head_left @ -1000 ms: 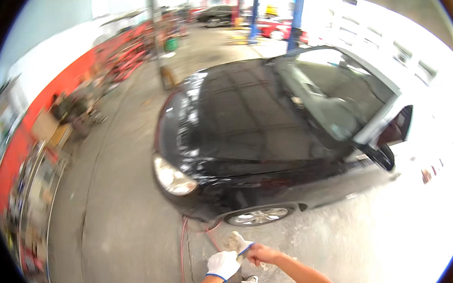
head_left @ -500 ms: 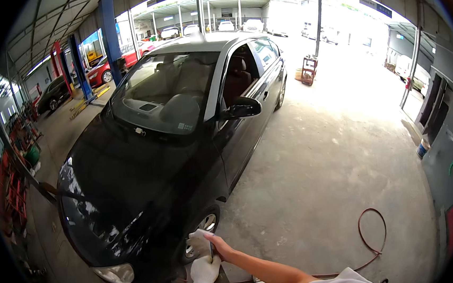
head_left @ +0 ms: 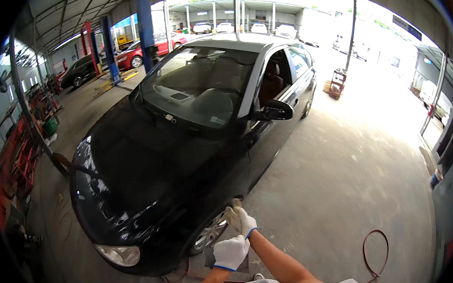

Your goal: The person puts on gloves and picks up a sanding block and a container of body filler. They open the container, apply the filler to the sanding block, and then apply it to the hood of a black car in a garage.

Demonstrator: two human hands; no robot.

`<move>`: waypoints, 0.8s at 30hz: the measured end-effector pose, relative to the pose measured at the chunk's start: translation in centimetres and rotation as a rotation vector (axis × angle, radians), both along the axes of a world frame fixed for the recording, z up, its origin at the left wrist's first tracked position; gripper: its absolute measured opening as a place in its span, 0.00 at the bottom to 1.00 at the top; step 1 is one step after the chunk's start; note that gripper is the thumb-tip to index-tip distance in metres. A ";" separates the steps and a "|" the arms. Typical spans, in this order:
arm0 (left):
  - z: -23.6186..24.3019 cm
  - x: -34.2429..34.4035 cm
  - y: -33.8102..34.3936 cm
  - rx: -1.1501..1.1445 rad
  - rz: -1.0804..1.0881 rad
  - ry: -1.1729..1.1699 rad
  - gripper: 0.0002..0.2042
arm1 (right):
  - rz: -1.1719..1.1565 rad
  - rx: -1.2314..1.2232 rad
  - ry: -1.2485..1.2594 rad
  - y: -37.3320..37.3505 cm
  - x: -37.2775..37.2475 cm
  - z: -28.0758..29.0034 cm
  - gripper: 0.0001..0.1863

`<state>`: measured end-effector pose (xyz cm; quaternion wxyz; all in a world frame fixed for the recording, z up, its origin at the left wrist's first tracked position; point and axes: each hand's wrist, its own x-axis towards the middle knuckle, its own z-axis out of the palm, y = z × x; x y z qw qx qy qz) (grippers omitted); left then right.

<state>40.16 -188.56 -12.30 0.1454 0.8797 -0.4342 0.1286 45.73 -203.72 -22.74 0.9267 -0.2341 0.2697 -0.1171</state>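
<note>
Both my hands wear white knit gloves with blue-edged cuffs, in front of the black car's front wheel (head_left: 208, 235). My right hand (head_left: 240, 220) reaches forward with its fingers stretched out, some of the glove's fingertips looking soiled or loose. Against the wrist of that glove, my left hand (head_left: 231, 253) is closed, gripping at the cuff; its fingertips are partly hidden. A flat grey thing (head_left: 210, 257) shows behind my left hand; its kind is unclear. The black car (head_left: 148, 163) stands ahead and to the left, with a clear headlight (head_left: 119, 254) and a side mirror (head_left: 275, 110).
A reddish hose (head_left: 377, 263) loops on the concrete floor at right, and more hose runs below the wheel. A brown trolley (head_left: 336, 84) stands beyond the car. Blue lift posts (head_left: 108, 49) and a red car (head_left: 139, 52) are at far left; red racks (head_left: 18, 171) line the wall.
My right hand was bare, with a loose white glove at its fingers; now the glove covers it. My left hand has moved to that glove's wrist. The view has swung left.
</note>
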 end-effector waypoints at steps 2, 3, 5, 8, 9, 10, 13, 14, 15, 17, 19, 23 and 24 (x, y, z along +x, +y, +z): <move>-0.5 1.6 0.5 0.023 0.038 0.080 0.13 | -0.069 0.100 -0.191 0.3 2.7 -0.7 0.18; -0.6 2.5 0.7 0.020 0.075 0.134 0.13 | -0.103 0.152 -0.283 0.8 3.6 -0.4 0.14; -0.2 4.1 1.4 0.012 0.175 0.199 0.13 | -0.048 0.094 -0.304 2.1 3.3 1.0 0.14; -0.6 5.2 1.5 0.048 0.211 0.203 0.12 | 0.002 0.057 -0.361 2.6 2.6 1.7 0.17; -0.8 5.2 1.3 0.069 0.200 0.230 0.12 | -0.064 0.016 -0.367 2.5 2.7 1.6 0.18; -1.1 5.1 1.2 0.091 0.187 0.257 0.12 | -0.131 -0.025 -0.372 2.3 2.6 1.4 0.20; -0.4 5.0 1.4 0.162 0.119 0.337 0.12 | -0.211 -0.112 -0.349 2.0 2.4 2.7 0.20; -0.1 4.9 1.4 0.159 0.087 0.335 0.12 | -0.222 -0.136 -0.337 2.0 2.2 3.6 0.19; 0.1 4.6 1.3 0.161 0.051 0.341 0.12 | -0.241 -0.103 -0.385 2.0 2.2 4.8 0.19; 1.3 4.6 1.0 0.126 0.004 0.349 0.14 | -0.283 -0.044 -0.478 1.3 2.5 7.1 0.21; 2.8 4.3 0.4 0.110 -0.062 0.384 0.16 | -0.199 0.024 -0.571 -0.2 1.8 7.2 0.27; 6.2 2.4 -0.2 0.082 -0.200 0.419 0.19 | -0.296 0.094 -0.344 -0.4 1.1 11.5 0.23; 6.3 2.2 -0.3 0.027 -0.226 0.374 0.21 | -0.285 0.026 -0.314 -0.5 1.2 11.9 0.24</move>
